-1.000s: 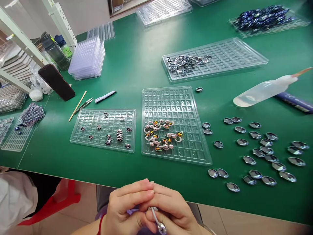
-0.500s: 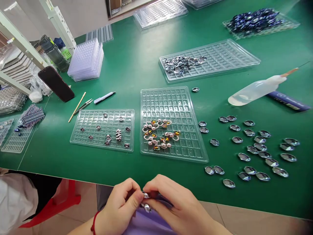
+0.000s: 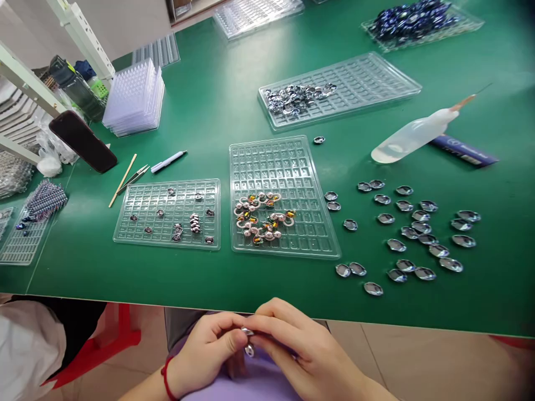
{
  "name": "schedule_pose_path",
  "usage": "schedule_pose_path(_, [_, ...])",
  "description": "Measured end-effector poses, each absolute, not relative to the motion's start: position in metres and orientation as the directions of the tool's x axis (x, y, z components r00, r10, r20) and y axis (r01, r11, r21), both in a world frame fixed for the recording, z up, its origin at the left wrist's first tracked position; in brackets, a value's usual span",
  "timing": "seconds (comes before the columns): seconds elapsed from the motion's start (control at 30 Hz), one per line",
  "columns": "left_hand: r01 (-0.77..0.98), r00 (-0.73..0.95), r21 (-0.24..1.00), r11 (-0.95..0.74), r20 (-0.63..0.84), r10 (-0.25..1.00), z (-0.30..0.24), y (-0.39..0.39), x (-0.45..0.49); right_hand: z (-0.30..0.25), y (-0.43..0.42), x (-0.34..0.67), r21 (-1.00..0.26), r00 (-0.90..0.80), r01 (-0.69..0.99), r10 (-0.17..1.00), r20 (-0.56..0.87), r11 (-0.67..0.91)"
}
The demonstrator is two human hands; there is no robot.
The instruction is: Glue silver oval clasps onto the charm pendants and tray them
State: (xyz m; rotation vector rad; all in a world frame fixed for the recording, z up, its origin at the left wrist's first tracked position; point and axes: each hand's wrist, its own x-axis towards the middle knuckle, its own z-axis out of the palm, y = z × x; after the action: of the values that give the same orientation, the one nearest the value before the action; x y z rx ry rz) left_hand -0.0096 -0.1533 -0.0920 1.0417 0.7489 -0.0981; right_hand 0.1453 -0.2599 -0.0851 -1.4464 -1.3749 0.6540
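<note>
My left hand (image 3: 209, 344) and my right hand (image 3: 298, 346) meet in front of the table's near edge, above a purple garment. Thumbs and fingers of both pinch a small shiny silver bead piece (image 3: 249, 350); two rounded ends show, and the fingers hide the rest. Just beyond them, a clear compartment tray (image 3: 313, 231) carries a pile of white, silver and amber bead pieces (image 3: 254, 220). Loose silver oval beads (image 3: 397, 245) are scattered to the right. To the left, a smaller clear tray (image 3: 140, 234) has several dark silver beads in it.
A squeeze bottle (image 3: 412, 139) with a thin needle tip leans over a blue tube (image 3: 463, 151). Farther back are another bead tray (image 3: 371, 83) and a dark blue heap (image 3: 413, 25). Tweezers (image 3: 134, 179), a pen (image 3: 169, 161) and a phone (image 3: 82, 142) lie left. Someone's white sleeve (image 3: 33, 345) is at lower left.
The view has shifted, so the table things appear a little higher and more to the left. My hands keep their pinch; my right fingers have closed in nearer to my left, covering more of the piece.
</note>
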Motion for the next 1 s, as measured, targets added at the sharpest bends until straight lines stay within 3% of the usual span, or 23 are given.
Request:
schedule_pose_path(0.1, [0.428, 0.773, 0.684, 0.590, -0.616, 0.152, -0.103, -0.155, -0.009, -0.090, -0.263, 0.146, -0.838, 0.210, 0.532, 0.938, 0.274, 0.126])
schedule_pose_path(0.23, [0.403, 0.749, 0.607, 0.685, -0.649, 0.135, -0.114, -0.156, -0.004, -0.100, -0.263, 0.144, -0.738, 0.252, 0.673, 0.921, 0.296, 0.053])
schedule_pose_path(0.47, [0.353, 0.719, 0.562, 0.748, -0.675, 0.168, -0.129, -0.155, 0.000, -0.109, -0.258, 0.138, -0.677, 0.353, 0.734, 0.875, 0.331, -0.040])
schedule_pose_path(0.7, [0.198, 0.673, 0.537, 0.820, -0.683, 0.285, -0.137, -0.166, 0.003, -0.110, -0.253, 0.133, -0.604, 0.389, 0.788, 0.857, 0.338, -0.120])
schedule_pose_path(1.0, [0.072, 0.651, 0.477, 0.876, -0.688, 0.321, -0.144, -0.175, 0.008, -0.110, -0.251, 0.131, -0.617, 0.407, 0.778, 0.841, 0.356, -0.115])
